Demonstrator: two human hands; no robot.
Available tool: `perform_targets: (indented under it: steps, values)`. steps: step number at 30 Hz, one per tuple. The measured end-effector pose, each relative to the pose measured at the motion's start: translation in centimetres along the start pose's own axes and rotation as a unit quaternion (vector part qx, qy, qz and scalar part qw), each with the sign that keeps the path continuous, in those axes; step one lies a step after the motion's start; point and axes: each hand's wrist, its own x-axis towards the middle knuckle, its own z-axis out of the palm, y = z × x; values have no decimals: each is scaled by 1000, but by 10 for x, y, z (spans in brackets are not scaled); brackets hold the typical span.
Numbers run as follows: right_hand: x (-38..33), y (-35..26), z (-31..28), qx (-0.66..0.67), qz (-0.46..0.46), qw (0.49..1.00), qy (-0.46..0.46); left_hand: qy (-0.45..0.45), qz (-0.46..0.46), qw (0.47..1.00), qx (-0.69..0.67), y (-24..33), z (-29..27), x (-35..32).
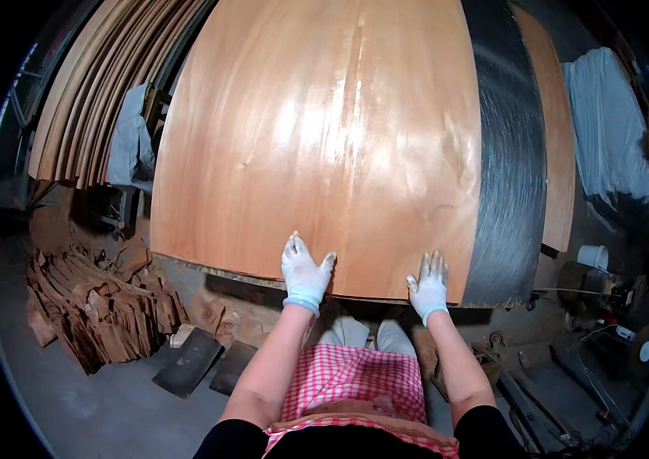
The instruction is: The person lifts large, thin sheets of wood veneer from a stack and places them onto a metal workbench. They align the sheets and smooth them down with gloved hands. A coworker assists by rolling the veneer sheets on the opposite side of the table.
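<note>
Under both hands (pixel 305 274), lengthwise veneer sheet (pixel 324 138)

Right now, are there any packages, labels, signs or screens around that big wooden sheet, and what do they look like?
No labels, signs or screens show.
White bucket-like tub: right of the wooden sheet, round, plain white.
Small round white thing: far right, too small to tell.
</note>
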Motion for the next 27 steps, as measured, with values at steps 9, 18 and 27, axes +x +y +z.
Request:
perform_targets:
  steps: [9, 18, 27]
  values:
    - [1, -1, -2, 42, -6, 998, 39, -80, -143, 981, -99, 23, -17, 27]
    - [-44, -26, -20, 188, -196, 962, 26, -243, -36, 941, -232, 80, -50, 20]
    - [-55, -10, -16, 836, -25, 507, 208, -209, 62, 903, -370, 263, -89, -50]
